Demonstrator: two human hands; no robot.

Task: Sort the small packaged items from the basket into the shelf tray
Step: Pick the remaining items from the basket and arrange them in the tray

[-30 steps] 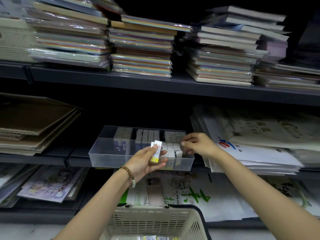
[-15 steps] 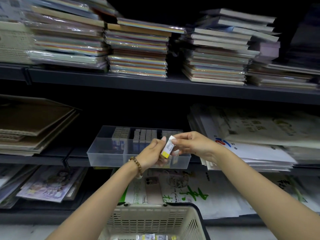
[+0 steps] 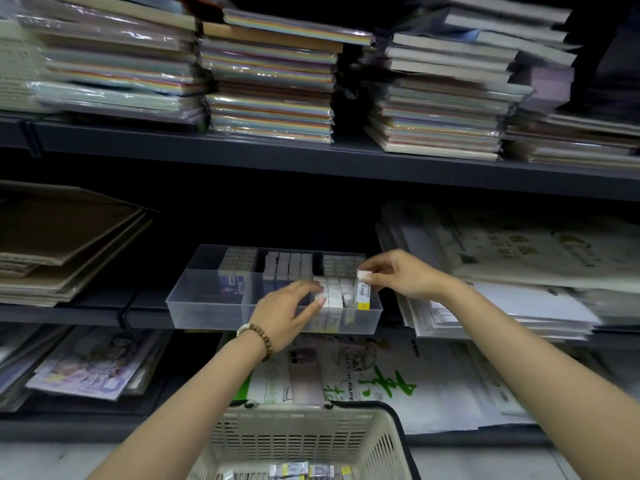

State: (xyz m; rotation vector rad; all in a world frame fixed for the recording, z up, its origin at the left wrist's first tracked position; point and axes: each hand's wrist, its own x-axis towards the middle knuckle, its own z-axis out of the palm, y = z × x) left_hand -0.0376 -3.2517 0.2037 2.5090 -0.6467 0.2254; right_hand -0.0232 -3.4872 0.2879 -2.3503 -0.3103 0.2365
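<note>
— Small boxed item (image 3: 362,292) first: where do we have it?

— We have it standing on end at the front right corner of the clear shelf tray (image 3: 207,308), white on top with a barcode and a yellow band at the bottom. Our right hand (image 3: 398,276) pinches its top end between thumb and fingertips, so that grip is closed on the box.

— And our left hand (image 3: 289,311)?

— It reaches over the front wall of the tray, palm down, fingers stretched forward and loosely spread, fingertips (image 3: 319,301) resting against the row of white packs (image 3: 334,292) just left of the box. That grip is wide and holds nothing. We wear a wooden bead bracelet (image 3: 258,336) on that wrist.

— How is the tray filled?

— It has dividers. The front left compartment looks bare; behind it stands a block of packs with blue labels (image 3: 236,271), then a darker block in the middle, then pale ones on the right.

— Where is the basket (image 3: 388,441)?

— Below us at the bottom edge, beige with slotted walls and a dark rim. We see a few more small packs (image 3: 299,470) lying on its floor.

— The surroundings?

— The tray sits on the middle shelf (image 3: 145,311), between brown card sheets (image 3: 65,244) to the left and printed paper bags (image 3: 512,265) to the right. Wrapped stacks of coloured paper (image 3: 270,88) fill the shelf above, somewhat blurred.
</note>
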